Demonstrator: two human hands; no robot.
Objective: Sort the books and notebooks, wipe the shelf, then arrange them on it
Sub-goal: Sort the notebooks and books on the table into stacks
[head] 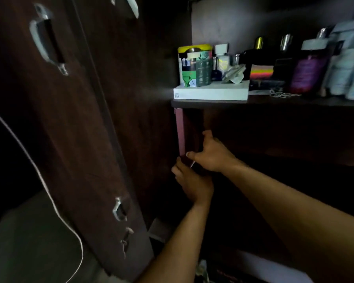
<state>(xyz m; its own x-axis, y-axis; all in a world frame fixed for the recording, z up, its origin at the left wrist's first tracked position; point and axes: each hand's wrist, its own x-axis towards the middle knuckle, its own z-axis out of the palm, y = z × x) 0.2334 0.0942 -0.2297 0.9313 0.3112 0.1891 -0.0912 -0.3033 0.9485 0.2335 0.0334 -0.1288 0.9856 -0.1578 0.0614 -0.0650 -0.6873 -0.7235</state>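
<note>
A dark maroon book [181, 131] stands upright against the left wall of the lower shelf compartment [274, 152], under the upper shelf board. My right hand [211, 155] grips the book's front edge, thumb toward me and fingers behind it. My left hand [192, 184] holds the bottom of the same book from below, fingers curled at its lower edge. The compartment is very dark; its floor and anything else standing in it are hidden.
The upper shelf [294, 101] carries a flat white box [211, 93], a yellow-lidded tin [194, 66], bottles [259, 48], jars and cartons. An open dark wardrobe door [80, 119] with metal handles stands at the left, and a white cable [49, 197] hangs beside it.
</note>
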